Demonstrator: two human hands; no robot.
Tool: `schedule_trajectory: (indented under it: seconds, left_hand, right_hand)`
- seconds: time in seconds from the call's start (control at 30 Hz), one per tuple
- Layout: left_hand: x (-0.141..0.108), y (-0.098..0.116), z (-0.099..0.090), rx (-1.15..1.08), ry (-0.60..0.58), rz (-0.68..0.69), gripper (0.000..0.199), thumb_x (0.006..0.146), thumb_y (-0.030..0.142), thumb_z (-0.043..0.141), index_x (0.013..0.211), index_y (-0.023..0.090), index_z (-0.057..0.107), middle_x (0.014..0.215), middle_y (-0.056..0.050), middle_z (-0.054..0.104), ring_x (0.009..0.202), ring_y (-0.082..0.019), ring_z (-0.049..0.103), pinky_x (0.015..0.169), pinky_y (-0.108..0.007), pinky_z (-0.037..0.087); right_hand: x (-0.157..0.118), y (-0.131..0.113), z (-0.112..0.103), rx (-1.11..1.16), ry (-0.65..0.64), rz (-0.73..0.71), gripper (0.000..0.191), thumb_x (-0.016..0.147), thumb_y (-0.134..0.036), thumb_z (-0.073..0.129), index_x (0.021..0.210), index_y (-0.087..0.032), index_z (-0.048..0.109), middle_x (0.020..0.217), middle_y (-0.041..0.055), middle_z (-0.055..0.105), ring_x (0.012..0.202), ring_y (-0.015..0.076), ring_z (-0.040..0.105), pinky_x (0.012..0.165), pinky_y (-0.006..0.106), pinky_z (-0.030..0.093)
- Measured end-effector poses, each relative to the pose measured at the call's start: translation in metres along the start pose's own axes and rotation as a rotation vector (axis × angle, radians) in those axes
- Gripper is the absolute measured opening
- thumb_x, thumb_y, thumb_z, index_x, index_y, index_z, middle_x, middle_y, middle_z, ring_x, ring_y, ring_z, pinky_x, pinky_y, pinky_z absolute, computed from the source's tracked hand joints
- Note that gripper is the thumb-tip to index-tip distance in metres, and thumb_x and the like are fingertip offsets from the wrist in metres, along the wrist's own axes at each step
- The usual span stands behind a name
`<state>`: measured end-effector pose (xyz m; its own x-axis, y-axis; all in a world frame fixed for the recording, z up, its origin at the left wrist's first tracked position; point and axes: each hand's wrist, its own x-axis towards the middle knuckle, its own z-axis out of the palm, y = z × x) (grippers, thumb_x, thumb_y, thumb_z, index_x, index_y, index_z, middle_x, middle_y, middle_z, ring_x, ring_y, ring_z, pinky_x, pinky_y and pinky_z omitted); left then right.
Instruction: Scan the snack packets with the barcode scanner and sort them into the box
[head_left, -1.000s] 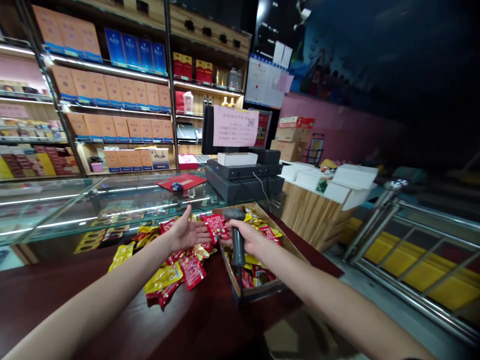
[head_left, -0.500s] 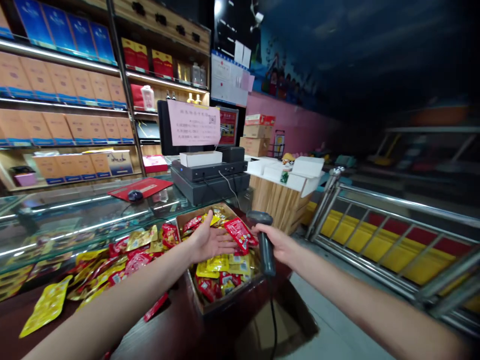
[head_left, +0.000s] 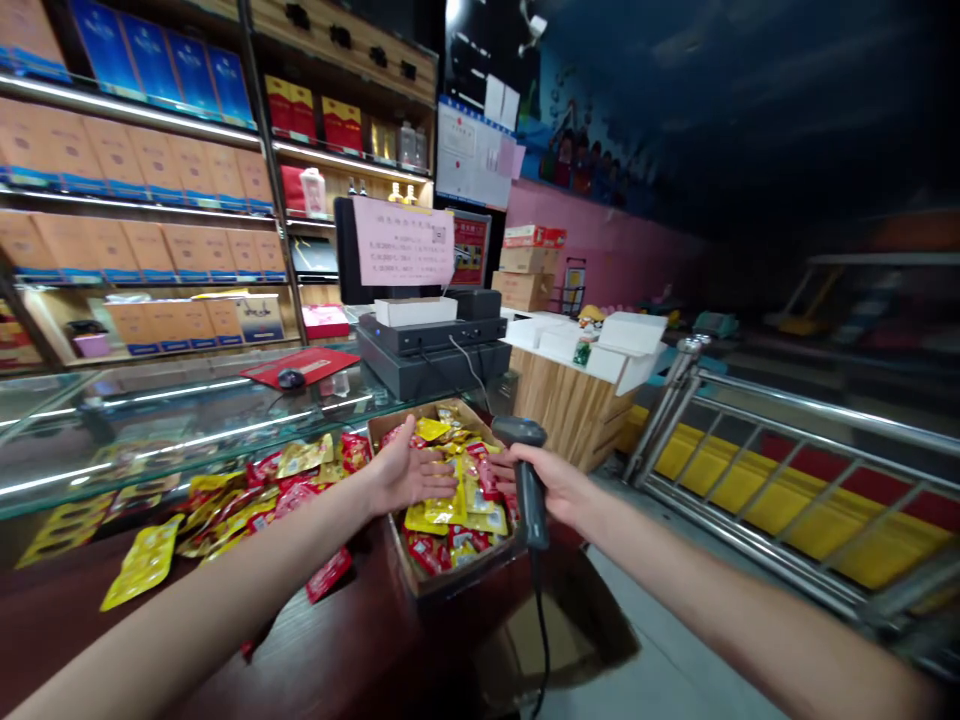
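A cardboard box (head_left: 411, 578) full of red and yellow snack packets (head_left: 469, 510) stands on the dark counter. Over its left side my left hand (head_left: 409, 475) is spread, palm turned inward, with nothing held. At the box's right edge my right hand (head_left: 551, 480) holds a dark handheld scanner (head_left: 531, 500) upright, its cable hanging down; some fingers stretch out over the packets. More loose packets (head_left: 247, 505) lie heaped left of the box, partly behind my left forearm.
Behind the box are a black cash drawer (head_left: 431, 365) and a monitor with a pink paper sign (head_left: 405, 243). A mouse (head_left: 291, 379) rests on a red mat (head_left: 322, 365). A metal railing (head_left: 787, 405) runs along the right. Shelves of boxes (head_left: 150, 160) fill the back left.
The red packet between my hands has dropped onto the pile in the box. My left hand has shifted slightly left relative to the box. The view has turned a little left.
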<state>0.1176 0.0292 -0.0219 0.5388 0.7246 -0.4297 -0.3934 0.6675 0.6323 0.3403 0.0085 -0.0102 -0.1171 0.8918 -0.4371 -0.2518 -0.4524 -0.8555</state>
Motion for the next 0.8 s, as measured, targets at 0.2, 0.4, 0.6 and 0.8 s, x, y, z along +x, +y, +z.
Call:
schedule_trajectory:
  seconds: [0.2, 0.4, 0.6, 0.8]
  left_hand:
    - [-0.084, 0.019, -0.064, -0.054, 0.125, 0.141, 0.092, 0.076, 0.071, 0.040, 0.136, 0.003, 0.028, 0.126, -0.029, 0.047, 0.118, -0.037, 0.048, 0.090, -0.045, 0.045]
    - [-0.161, 0.010, -0.141, -0.115, 0.269, 0.228, 0.087, 0.076, 0.069, 0.042, 0.132, 0.004, 0.032, 0.121, -0.026, 0.051, 0.112, -0.035, 0.053, 0.090, -0.043, 0.046]
    - [-0.211, -0.016, -0.197, -0.192, 0.379, 0.235, 0.086, 0.076, 0.070, 0.040, 0.131, 0.003, 0.033, 0.122, -0.025, 0.051, 0.111, -0.033, 0.054, 0.089, -0.043, 0.046]
    - [-0.224, -0.051, -0.230, -0.153, 0.638, 0.289, 0.044, 0.083, 0.043, 0.053, 0.116, 0.013, 0.049, 0.108, -0.013, 0.061, 0.090, -0.020, 0.063, 0.084, -0.035, 0.049]
  right_hand:
    - [-0.010, 0.031, 0.085, -0.046, -0.159, 0.025, 0.013, 0.066, -0.007, 0.057, 0.077, -0.013, 0.061, 0.084, 0.0081, 0.069, 0.074, 0.0149, 0.066, 0.071, 0.027, 0.055]
    - [-0.009, 0.082, 0.167, -0.151, -0.344, 0.088, 0.018, 0.062, -0.006, 0.057, 0.079, -0.013, 0.061, 0.074, 0.0046, 0.067, 0.067, 0.0137, 0.063, 0.070, 0.028, 0.054]
    - [0.017, 0.130, 0.227, -0.379, -0.332, 0.121, 0.005, 0.062, -0.009, 0.057, 0.064, -0.014, 0.057, 0.048, -0.0029, 0.053, 0.042, 0.0074, 0.046, 0.045, 0.019, 0.041]
    - [0.019, 0.144, 0.252, -0.484, -0.264, 0.106, 0.010, 0.063, -0.010, 0.057, 0.058, -0.016, 0.052, 0.036, -0.0068, 0.041, 0.034, 0.0075, 0.037, 0.036, 0.019, 0.028]
